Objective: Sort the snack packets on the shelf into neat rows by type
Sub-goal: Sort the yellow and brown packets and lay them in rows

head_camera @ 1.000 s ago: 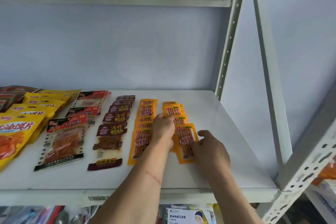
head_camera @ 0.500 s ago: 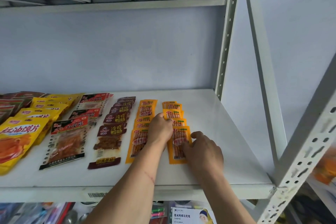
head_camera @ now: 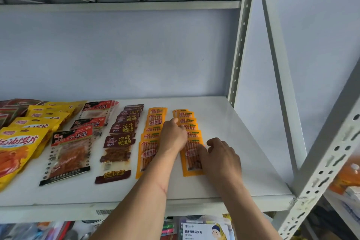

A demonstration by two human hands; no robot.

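Observation:
Snack packets lie in rows on the white shelf (head_camera: 243, 161). From the left come big yellow packets (head_camera: 23, 142), red-and-black packets (head_camera: 72, 152), dark brown packets (head_camera: 120, 142) and two rows of small orange packets. My left hand (head_camera: 172, 136) lies between the left orange row (head_camera: 150, 152) and the right orange row (head_camera: 188, 121), its fingertips against the right row's middle packets. Whether it pinches one is hidden. My right hand (head_camera: 220, 154) rests its fingertips on the right side of the front orange packet (head_camera: 191, 161).
The shelf's right third is bare white board up to the perforated metal upright (head_camera: 239, 54). A diagonal post (head_camera: 331, 161) stands close at the right. Stationery packs (head_camera: 204, 230) show on the level below the front edge.
The front orange packet of the right row, tilted a second ago, now lies straight in line with its row. Both hands stayed at that row.

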